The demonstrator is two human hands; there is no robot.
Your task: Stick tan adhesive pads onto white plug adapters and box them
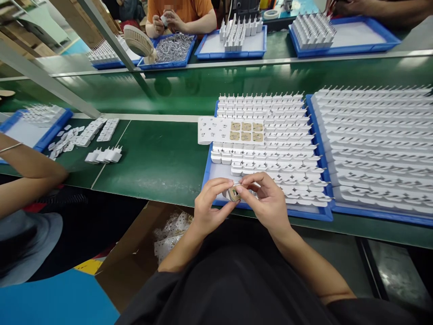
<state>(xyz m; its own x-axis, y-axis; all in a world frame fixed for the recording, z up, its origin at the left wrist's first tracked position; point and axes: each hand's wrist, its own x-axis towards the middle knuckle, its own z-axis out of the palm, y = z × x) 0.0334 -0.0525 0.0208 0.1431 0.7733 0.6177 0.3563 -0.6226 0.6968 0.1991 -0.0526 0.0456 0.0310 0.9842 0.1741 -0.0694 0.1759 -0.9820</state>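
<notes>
White plastic marks the charger body [234,192], which you pinch between both hands at the near edge of the desk [158,162]. Your left hand [210,205] clamps its left side and your right hand [267,201] clamps its right side, equally near. The label sheet [231,131] lies straight ahead, on the blue tray [207,176].

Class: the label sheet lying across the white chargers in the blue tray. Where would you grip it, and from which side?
Pinch the label sheet at its left end, coming from the left. That end overhangs the blue tray, so fingers can probably slip under it.
</notes>
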